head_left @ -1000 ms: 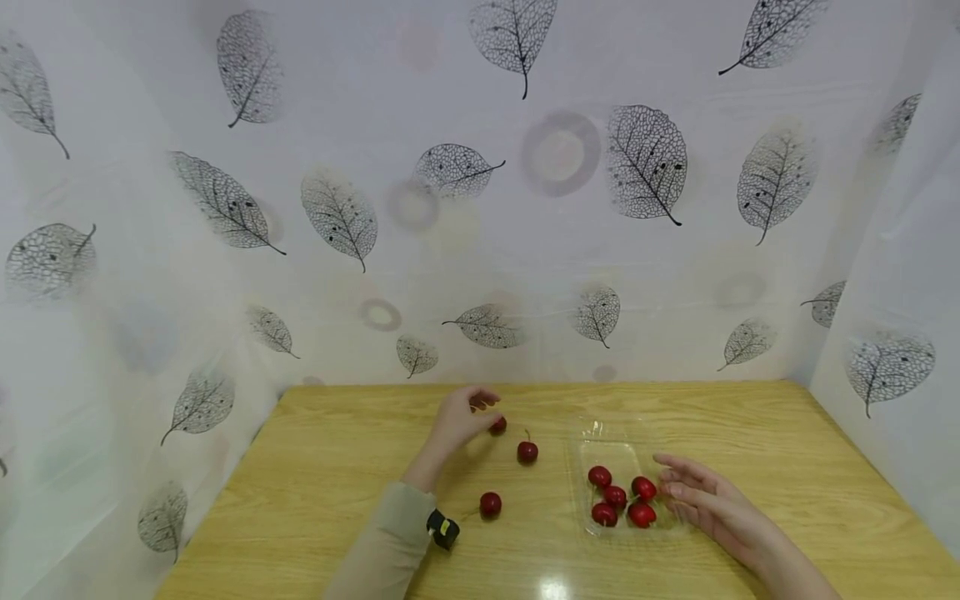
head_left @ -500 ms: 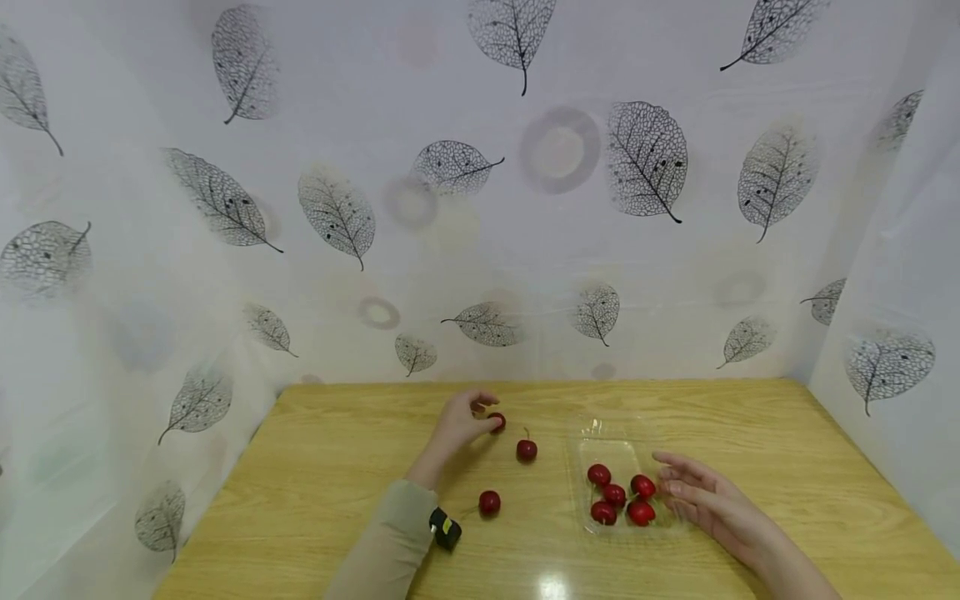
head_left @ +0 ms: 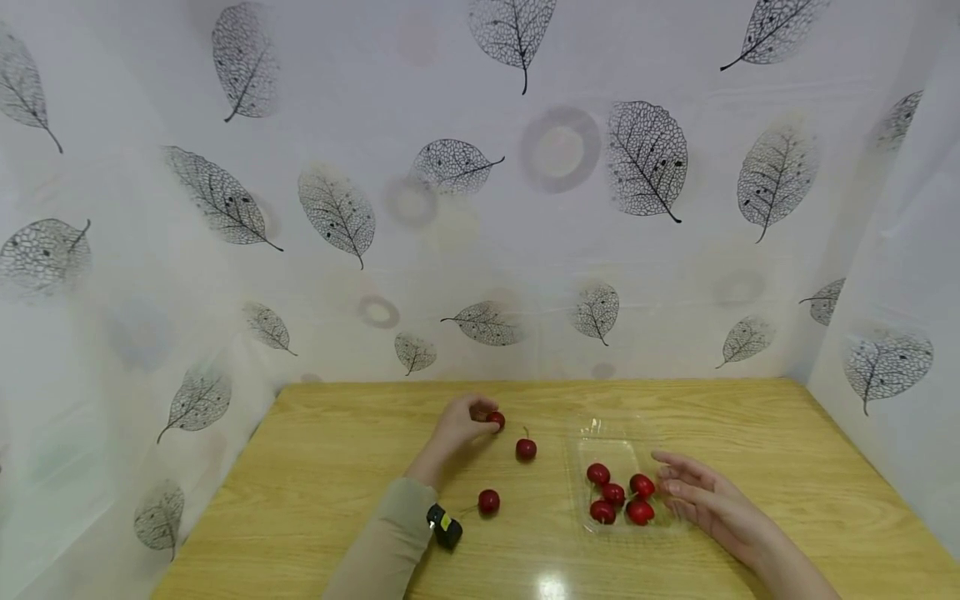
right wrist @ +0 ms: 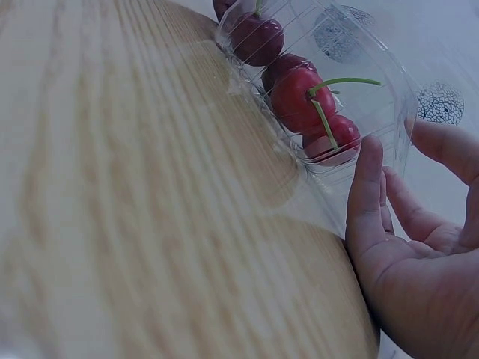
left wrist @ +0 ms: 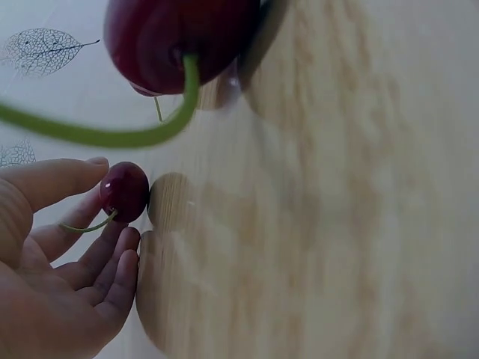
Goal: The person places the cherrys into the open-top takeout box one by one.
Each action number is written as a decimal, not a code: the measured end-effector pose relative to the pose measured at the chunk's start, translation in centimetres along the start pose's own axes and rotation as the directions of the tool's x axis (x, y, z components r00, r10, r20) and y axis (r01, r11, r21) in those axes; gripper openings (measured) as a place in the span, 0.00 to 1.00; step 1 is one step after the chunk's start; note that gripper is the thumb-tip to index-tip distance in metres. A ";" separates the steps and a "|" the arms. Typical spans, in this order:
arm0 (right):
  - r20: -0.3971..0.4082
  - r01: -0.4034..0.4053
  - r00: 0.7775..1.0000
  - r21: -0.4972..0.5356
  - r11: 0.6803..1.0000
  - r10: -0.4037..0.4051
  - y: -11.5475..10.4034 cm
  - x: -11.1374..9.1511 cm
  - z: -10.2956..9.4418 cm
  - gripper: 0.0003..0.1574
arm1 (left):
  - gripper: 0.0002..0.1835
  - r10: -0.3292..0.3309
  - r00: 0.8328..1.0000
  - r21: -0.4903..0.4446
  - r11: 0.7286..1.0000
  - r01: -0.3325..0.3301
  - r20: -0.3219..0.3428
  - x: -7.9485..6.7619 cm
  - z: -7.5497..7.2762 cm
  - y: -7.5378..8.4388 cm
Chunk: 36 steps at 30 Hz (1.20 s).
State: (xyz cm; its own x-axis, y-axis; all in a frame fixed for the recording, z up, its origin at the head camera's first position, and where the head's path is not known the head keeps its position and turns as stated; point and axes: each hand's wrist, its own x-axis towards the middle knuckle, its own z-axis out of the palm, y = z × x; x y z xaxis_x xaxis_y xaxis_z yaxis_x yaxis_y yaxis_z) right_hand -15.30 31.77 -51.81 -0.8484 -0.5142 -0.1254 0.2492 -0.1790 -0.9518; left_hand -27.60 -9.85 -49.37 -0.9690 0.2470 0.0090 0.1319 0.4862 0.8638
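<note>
At the back of the table my left hand (head_left: 459,423) pinches a dark red cherry (head_left: 496,421) between thumb and fingers. In the left wrist view this cherry (left wrist: 125,192) has a curved green stem and sits close against the tabletop. A second cherry (head_left: 526,449), stem up, lies just to its right. Another cherry (head_left: 489,502) lies nearer, by the left wrist. On the right, a clear plastic box (head_left: 587,446) holds several cherries (head_left: 613,494). My right hand (head_left: 712,504) is beside the box's right wall, fingers relaxed and fingertips at the plastic (right wrist: 400,142).
The wooden table (head_left: 337,467) meets a pale curtain (head_left: 525,250) with a leaf print at the back and both sides. A black device (head_left: 446,529) is strapped on the left wrist, over a beige sleeve (head_left: 390,542).
The left thumb and fingers have closed in on the back cherry, which they were hovering beside before. The right hand and the box have stayed in place.
</note>
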 end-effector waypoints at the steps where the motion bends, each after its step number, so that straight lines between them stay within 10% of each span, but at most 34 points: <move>1: -0.002 -0.002 1.000 -0.001 1.000 0.002 0.0 0.0 0.0 0.30 | 0.16 -0.003 1.000 -0.010 1.000 0.003 0.004 0.0 0.0 0.0; 36: 0.004 0.002 1.000 -0.002 1.000 -0.002 0.2 0.1 -0.1 0.31 | 0.18 -0.069 0.997 -0.099 0.992 0.072 0.026 -0.5 -0.1 -0.2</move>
State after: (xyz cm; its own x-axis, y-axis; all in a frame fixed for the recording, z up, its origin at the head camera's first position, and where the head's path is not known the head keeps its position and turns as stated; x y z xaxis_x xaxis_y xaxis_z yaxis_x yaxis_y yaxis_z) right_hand -15.41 31.76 -52.00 -0.8471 -0.5171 -0.1225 0.2468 -0.1787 -0.9524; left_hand -27.11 -10.11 -49.51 -0.9700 0.2345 -0.0642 0.0408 0.4172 0.9079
